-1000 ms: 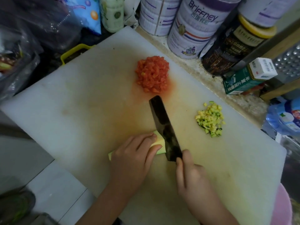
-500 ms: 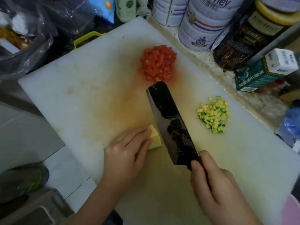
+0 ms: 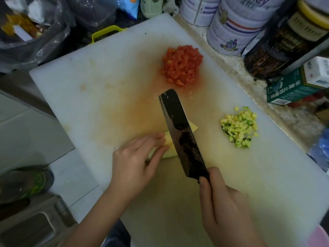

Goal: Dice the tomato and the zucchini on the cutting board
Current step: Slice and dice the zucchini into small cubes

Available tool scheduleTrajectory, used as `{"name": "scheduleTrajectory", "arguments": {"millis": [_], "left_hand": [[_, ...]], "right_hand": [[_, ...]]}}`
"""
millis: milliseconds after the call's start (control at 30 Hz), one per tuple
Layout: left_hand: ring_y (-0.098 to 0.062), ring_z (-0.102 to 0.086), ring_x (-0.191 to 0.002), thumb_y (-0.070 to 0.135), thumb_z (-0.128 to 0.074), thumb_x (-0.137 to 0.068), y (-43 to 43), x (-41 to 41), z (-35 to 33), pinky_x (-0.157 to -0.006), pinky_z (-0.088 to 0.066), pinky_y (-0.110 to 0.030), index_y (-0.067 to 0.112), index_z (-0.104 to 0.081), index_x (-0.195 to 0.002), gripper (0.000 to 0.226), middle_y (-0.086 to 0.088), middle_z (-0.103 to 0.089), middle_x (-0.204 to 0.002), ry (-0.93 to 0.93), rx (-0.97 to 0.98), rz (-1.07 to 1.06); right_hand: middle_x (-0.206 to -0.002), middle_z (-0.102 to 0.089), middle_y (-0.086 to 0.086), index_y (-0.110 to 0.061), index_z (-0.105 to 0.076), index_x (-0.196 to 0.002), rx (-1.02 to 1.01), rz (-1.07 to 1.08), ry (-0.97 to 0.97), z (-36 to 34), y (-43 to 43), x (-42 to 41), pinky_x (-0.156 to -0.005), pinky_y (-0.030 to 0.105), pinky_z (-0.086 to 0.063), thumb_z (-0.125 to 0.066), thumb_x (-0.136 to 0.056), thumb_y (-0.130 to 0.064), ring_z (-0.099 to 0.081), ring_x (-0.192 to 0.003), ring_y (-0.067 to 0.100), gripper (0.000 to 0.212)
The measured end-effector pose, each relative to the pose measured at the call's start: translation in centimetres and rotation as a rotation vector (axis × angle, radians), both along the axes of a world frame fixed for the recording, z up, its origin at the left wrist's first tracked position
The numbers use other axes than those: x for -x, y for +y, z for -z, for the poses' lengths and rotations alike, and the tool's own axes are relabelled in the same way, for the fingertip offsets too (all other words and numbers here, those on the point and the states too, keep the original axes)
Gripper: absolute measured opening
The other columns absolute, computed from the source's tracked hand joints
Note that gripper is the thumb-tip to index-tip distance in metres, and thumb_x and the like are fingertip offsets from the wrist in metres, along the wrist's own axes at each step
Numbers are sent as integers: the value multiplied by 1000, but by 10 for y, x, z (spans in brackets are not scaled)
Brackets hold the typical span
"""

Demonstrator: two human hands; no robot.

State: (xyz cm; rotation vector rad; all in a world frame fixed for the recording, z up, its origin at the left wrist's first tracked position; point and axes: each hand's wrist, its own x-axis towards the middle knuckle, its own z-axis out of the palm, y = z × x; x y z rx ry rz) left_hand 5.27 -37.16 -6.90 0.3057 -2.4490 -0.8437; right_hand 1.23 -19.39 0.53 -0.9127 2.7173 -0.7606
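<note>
The zucchini piece (image 3: pixel 170 152) lies front-middle on the cutting board (image 3: pixel 89 77). My left grip (image 3: pixel 135 163) holds it, fingertips on top, thumb at its near side. The dark knife (image 3: pixel 179 132) crosses over the piece, tip toward the diced tomato heap (image 3: pixel 181 65). My right grip (image 3: pixel 226 211) is wrapped round the knife handle. The diced zucchini heap (image 3: pixel 239 130) sits right of the blade, apart. Tins (image 3: pixel 233 31) and a green box (image 3: pixel 292 90) stand on the desk beyond the board.
</note>
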Motion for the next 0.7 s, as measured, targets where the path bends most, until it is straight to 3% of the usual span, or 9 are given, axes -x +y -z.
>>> {"name": "scheduleTrajectory", "arguments": {"millis": [100, 267, 433, 533, 600, 700], "left_hand": [[-8, -68, -94, 27, -66, -90, 0, -1, 0, -82, -54, -23, 13, -76, -94, 18, 3, -73, -103, -6, 16, -1], [-8, -68, -89, 26, -69, -89, -2, -1, 2, -81, -47, -14, 12, -77, -93, 17, 1, -73, -98, 6, 37, 5], [-8, -68, -82, 27, -69, -89, 0, -1, 4, -71, -51, -17, 11, -78, -90, 18, 1, -74, -96, 65, 28, -7], [-9, -69, -78, 27, -68, -90, -3, 2, 5, -68, -49, -15, 11, -78, -90, 19, 1, -75, -95, 77, 46, -3], [-9, -69, -79, 27, -68, -91, -4, 4, 6, -69, -51, -16, 11, -78, -91, 19, 1, -75, -95, 70, 37, 1], [-10, -69, -79, 26, -67, -91, -2, 2, 6, -65, -54, -19, 10, -77, -92, 19, 0, -75, -95, 62, 7, 5]], "right_hand": [[-45, -28, -11, -26, -37, -92, -77, 35, -14, 1, -5, -7, -28, 19, -23, -12, -100, -50, -34, -26, 11, 36], [-54, -17, -15, -19, -39, -88, -134, 101, 26, -3, -17, -14, -36, 11, -5, -10, -101, -44, -34, -22, 19, 40], [-40, -40, -3, -18, -36, -83, -316, 247, 64, -5, -23, -25, -38, 18, -8, -6, -100, -44, -38, -21, 28, 43], [-45, -22, -9, -20, -35, -82, -371, 197, 51, -3, -29, -18, -35, 23, -10, -10, -101, -42, -40, -23, 23, 38], [-52, -14, -11, -20, -34, -82, -369, 134, 27, 0, -30, -12, -35, 22, -2, -19, -99, -38, -39, -24, 20, 29], [-54, 1, -11, -18, -35, -82, -403, 122, -84, -3, -34, -9, -44, 13, 7, -21, -99, -37, -35, -24, 20, 29]]}}
